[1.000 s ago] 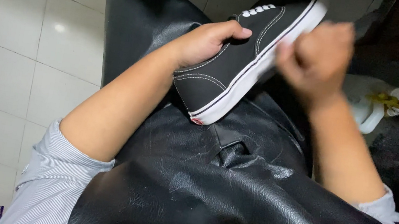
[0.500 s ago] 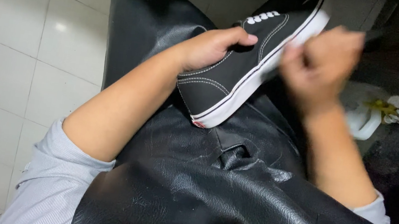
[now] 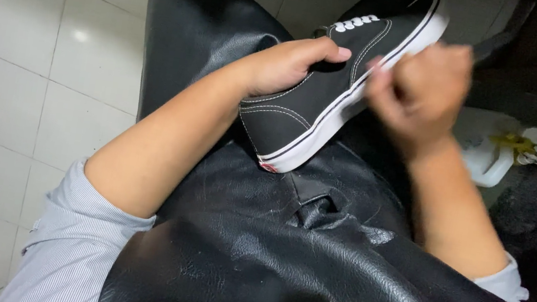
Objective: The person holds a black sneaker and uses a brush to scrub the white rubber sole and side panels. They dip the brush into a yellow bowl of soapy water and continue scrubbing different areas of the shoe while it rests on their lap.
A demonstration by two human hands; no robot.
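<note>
I read the left hand (image 3: 289, 68) as clamped on the black canvas low-top shoe with white stitching (image 3: 301, 124). The thumb lies over the top edge of the opening and the fingers wrap the near side of the upper. The shoe lies tilted on its side across the lap. Its heel points toward the body, below the left hand, and its toe points away, beyond both hands.

The right hand (image 3: 420, 100) is just right of the left hand, with its fingers curled together into a loose fist. It presses against the white rubber sole edge (image 3: 329, 128) near the forefoot. The hand is motion-blurred, so I cannot tell whether it pinches a cloth or tool.

I judge the step in hand to be work along the sole edge, with the left hand acting as the fixture. Any further pass along that edge calls for a steady left grip and firm contact at the rubber, kept clear of the canvas.

Beyond the left thumb sit the white laces (image 3: 355, 23). Under both forearms spreads a black creased leather apron (image 3: 308, 265). Right of the right hand, on the floor, stands a white plastic container (image 3: 487, 153). Left of the left arm lies pale tiled floor (image 3: 29, 27).
</note>
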